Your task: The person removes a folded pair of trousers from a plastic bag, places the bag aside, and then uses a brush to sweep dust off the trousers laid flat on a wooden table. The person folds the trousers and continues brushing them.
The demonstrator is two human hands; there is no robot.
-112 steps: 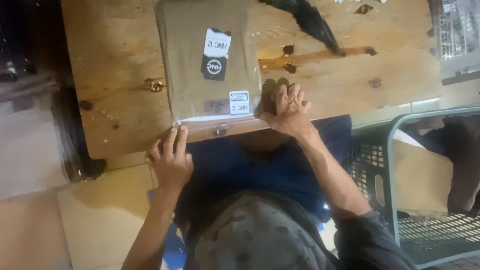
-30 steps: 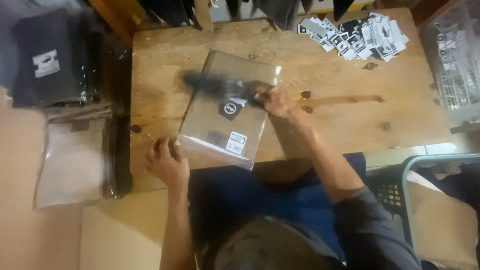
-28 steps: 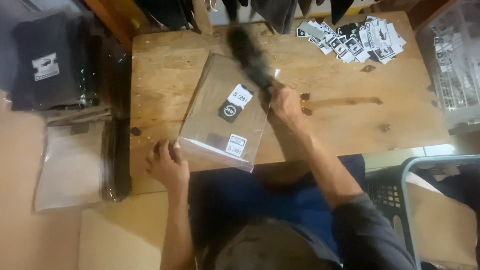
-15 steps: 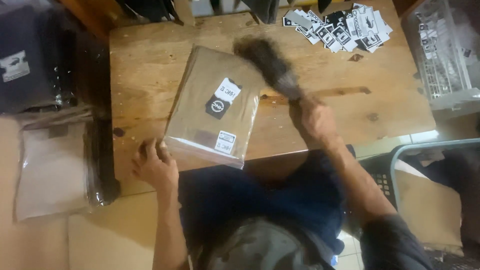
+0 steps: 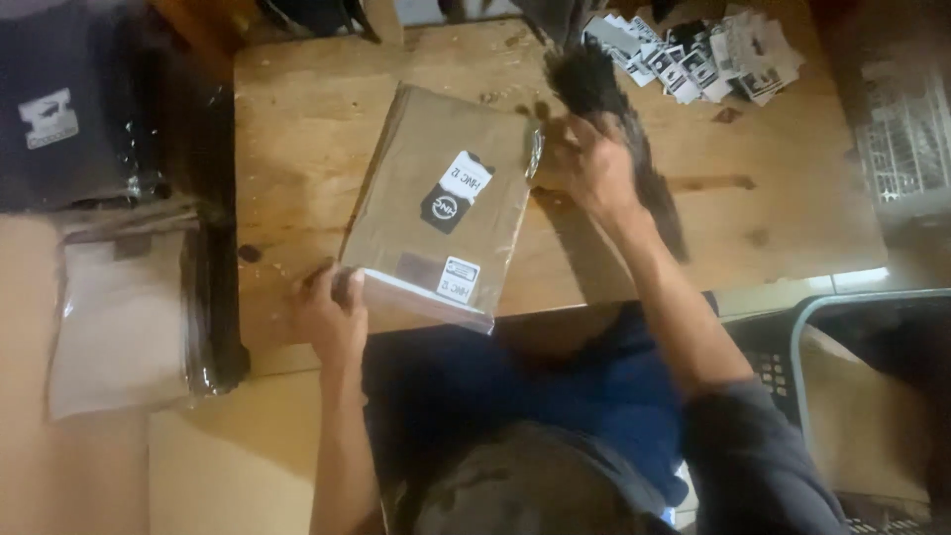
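Packet (image 5: 436, 208) beside brush (image 5: 614, 119), tags (image 5: 713, 50)

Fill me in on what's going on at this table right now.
A person sits at a wooden table with a tan folded garment in a clear plastic bag lying on it. The left hand pins the bag's near corner. The right hand holds a dark bristle brush raised by the bag's far right edge. A pile of small black-and-white tags lies at the table's far side, and more bagged garments are stacked to the left.
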